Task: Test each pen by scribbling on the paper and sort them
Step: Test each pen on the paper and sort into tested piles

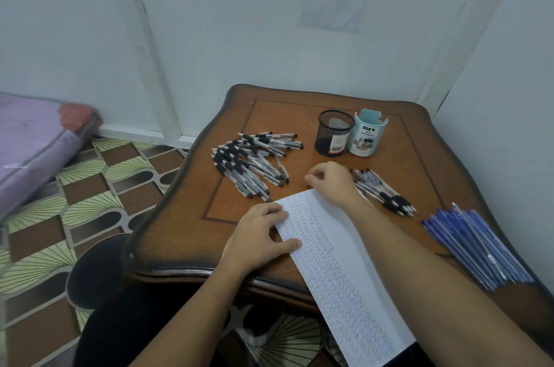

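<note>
Wooden table, white walls behind. Left hand lies flat, fingers spread, on the paper. Right hand curls at the paper's far end; whether it holds anything I cannot tell. Likely between tests: next, pick 1 from the black pens left of the paper.

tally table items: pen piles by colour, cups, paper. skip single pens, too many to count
Black-grip pen piles: 2, large pile and small pile
Blue pen piles: 1, blue pens
Cups: 2, black mesh cup and pale blue cup
Paper: 1, paper
Total: 6
</note>
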`<state>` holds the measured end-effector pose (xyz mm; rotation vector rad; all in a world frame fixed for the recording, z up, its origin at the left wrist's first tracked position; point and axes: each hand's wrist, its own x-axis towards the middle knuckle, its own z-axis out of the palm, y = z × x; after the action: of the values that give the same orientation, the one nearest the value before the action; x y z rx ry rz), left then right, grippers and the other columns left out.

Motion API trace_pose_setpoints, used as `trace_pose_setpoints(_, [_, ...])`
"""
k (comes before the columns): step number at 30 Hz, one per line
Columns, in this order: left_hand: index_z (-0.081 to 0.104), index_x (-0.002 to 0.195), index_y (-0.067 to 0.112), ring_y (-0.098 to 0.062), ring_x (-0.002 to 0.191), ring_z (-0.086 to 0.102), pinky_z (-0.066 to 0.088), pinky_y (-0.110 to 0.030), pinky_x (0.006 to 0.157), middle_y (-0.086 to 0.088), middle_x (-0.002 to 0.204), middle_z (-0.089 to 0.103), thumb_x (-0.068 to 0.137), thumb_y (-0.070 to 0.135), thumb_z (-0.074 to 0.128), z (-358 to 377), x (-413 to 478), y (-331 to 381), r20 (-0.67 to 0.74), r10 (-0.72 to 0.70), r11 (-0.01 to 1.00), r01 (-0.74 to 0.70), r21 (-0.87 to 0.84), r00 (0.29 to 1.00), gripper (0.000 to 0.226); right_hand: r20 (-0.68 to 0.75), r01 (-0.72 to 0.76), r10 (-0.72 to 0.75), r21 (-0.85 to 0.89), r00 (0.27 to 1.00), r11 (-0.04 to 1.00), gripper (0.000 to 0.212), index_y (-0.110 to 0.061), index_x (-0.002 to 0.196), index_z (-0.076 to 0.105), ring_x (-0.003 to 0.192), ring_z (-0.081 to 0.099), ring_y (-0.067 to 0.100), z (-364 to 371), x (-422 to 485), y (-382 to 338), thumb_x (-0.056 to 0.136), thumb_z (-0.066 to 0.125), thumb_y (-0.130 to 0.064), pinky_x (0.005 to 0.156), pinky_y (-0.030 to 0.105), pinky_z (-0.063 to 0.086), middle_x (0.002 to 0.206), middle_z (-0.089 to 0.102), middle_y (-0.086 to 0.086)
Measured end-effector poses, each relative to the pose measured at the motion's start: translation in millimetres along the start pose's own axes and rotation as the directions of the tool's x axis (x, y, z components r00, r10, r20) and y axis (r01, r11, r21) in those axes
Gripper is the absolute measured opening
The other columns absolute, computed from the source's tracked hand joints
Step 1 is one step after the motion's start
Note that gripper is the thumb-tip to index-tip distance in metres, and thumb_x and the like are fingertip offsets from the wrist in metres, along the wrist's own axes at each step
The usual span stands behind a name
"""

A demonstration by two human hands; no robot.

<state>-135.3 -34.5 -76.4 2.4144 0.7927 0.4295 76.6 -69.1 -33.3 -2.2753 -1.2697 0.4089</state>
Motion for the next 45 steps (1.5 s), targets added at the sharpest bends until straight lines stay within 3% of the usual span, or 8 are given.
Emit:
trace_pose_setpoints(11, [0.055,0.136,0.028,0.003,0.128,0.029,0.024,-0.017,0.102,0.018,0.141,0.043,0.077,0.064,0.066,0.1,-0.4,-1.6,-0.016,0.03,0.999,-0.03,0.026,0.999,0.07,-0.069,-0.247,0.248,0.029,0.966,0.969,0.016,-0.016,0.098,0.07,0.101,0.061,0.025,36.3,28.9,-37.5,0.093,0.065,-0.031,0.091,0.043,0.047,0.109,0.066,0.004])
trace_pose_setpoints(14, [0.054,0.137,0.028,0.003,0.129,0.029,0.026,-0.02,0.104,0.019,0.141,0.042,0.077,0.064,0.067,-0.8,-0.9,-0.9,-0.008,0.017,1.0,-0.017,0.007,1.0,0.071,-0.131,-0.256,0.295,0.254,0.946,0.933,0.016,-0.019,0.079,0.065,0.094,0.062,0.023,22.0,23.6,-23.7,0.092,0.065,-0.028,0.085,0.042,0.052,0.105,0.065,0.007])
trace_pose_setpoints(22, [0.054,0.137,0.028,0.001,0.129,0.03,0.029,-0.023,0.106,0.017,0.141,0.042,0.078,0.061,0.068,-0.3,-0.5,-0.9,-0.006,-0.001,1.0,0.001,0.001,1.0,0.069,-0.105,-0.058,0.492,0.951,0.864,0.305,0.01,-0.017,0.107,0.055,0.092,0.07,0.019,-43.5,-8.0,-3.1,0.104,0.048,-0.023,0.09,0.037,0.051,0.103,0.072,0.006])
trace_pose_setpoints(25, [0.054,0.137,0.028,0.002,0.129,0.03,0.028,-0.024,0.107,0.018,0.141,0.041,0.078,0.06,0.069,-0.1,-0.4,1.1,-0.01,-0.017,1.0,0.017,-0.001,1.0,0.068,-0.122,0.064,0.466,0.988,0.876,0.139,0.018,-0.025,0.121,0.049,0.061,0.059,0.017,-56.1,-23.6,-1.0,0.108,0.037,-0.026,0.061,0.033,0.055,0.079,0.061,0.003])
trace_pose_setpoints(28, [0.054,0.137,0.029,0.006,0.125,0.028,0.027,-0.023,0.105,0.019,0.141,0.042,0.078,0.059,0.07,0.3,-0.8,0.7,-0.015,-0.02,1.0,0.02,-0.002,1.0,0.068,-0.132,0.047,0.448,0.98,0.884,0.196,0.016,-0.029,0.117,0.051,0.046,0.027,0.009,-58.9,-35.3,2.5,0.108,0.037,-0.029,0.039,0.02,0.025,0.067,0.044,-0.001])
trace_pose_setpoints(33, [0.056,0.135,0.027,0.003,0.127,0.03,0.028,-0.026,0.108,0.018,0.14,0.044,0.076,0.061,0.07,0.6,-0.3,-0.2,-0.015,-0.02,1.0,0.02,-0.014,1.0,0.069,-0.14,0.005,0.393,0.946,0.909,0.325,0.023,-0.016,0.091,0.044,0.042,0.021,0.008,-56.7,-55.9,8.3,0.099,0.058,-0.032,0.038,0.019,0.018,0.053,0.033,-0.004])
trace_pose_setpoints(41, [0.057,0.135,0.026,-0.001,0.129,0.032,0.029,-0.027,0.108,0.017,0.14,0.045,0.076,0.06,0.071,0.1,-1.1,0.8,-0.017,-0.007,1.0,0.007,0.007,1.0,0.069,0.023,-0.114,0.33,0.959,0.944,0.26,0.072,-0.002,0.088,0.068,0.049,0.044,0.017,-42.7,-84.0,26.4,0.103,0.022,-0.055,0.054,0.031,0.037,0.049,0.049,0.006])
trace_pose_setpoints(45, [0.057,0.135,0.026,-0.001,0.13,0.032,0.028,-0.027,0.108,0.017,0.14,0.045,0.076,0.059,0.071,-0.1,-0.2,2.2,-0.018,-0.009,1.0,0.009,0.005,1.0,0.069,0.022,-0.122,0.246,0.909,0.969,0.399,0.054,-0.001,0.096,0.069,0.06,0.064,0.021,-30.0,-99.0,37.4,0.099,0.041,-0.047,0.049,0.026,0.044,0.074,0.069,0.019])
